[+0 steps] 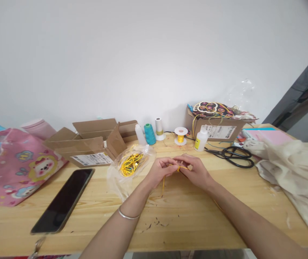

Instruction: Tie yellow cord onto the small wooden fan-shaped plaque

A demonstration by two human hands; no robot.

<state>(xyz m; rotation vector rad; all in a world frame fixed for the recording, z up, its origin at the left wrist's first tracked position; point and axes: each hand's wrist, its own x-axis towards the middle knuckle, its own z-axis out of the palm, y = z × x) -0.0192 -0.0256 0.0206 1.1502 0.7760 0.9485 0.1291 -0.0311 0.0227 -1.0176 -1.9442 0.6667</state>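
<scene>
Both hands meet above the wooden table (167, 212), near the middle of the view. My left hand (163, 171) is closed, its fingertips pinching a thin yellow cord (163, 185) whose loose end hangs down below. Right beside it, my right hand (193, 168) is closed on the same cord, with a small knot or loop showing between the two sets of fingertips. A clear plastic bag with a tangle of yellow cord (131, 164) lies just left of the hands. Behind them stands a white spool with yellow thread (180, 138).
Black scissors (232, 155) and a small white bottle (201, 140) are to the right, before a full cardboard box (216, 128). An open carton (86, 149), a phone (63, 201) and a pink bag (21, 165) are left. Cream cloth (294, 172) covers the right side.
</scene>
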